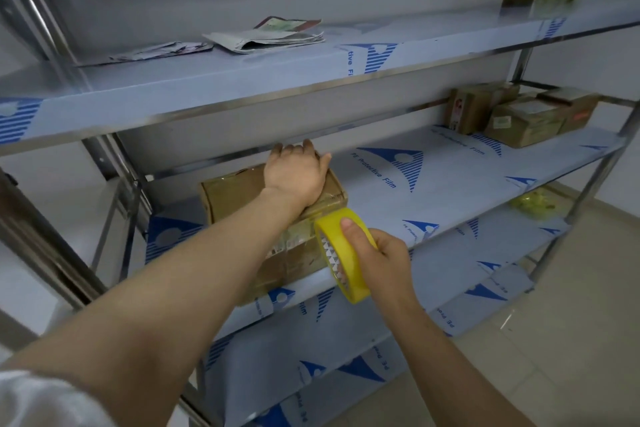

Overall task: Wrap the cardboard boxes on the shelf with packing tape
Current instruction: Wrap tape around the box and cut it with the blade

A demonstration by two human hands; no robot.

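Observation:
A brown cardboard box [235, 194] sits near the front left of the middle shelf [450, 191], with shiny tape across its top and front. My left hand [294, 173] lies on top of the box, its fingers curled over the far edge. My right hand [377, 253] grips a yellow roll of packing tape [343, 253] held upright against the box's front right corner, thumb on the roll's outer face.
Several more cardboard boxes [519, 118] stand at the far right of the same shelf. The upper shelf [242, 76] holds flat paper packets [266, 35]. A yellow-green bag [533, 201] lies on a lower shelf at right. Steel posts frame the rack.

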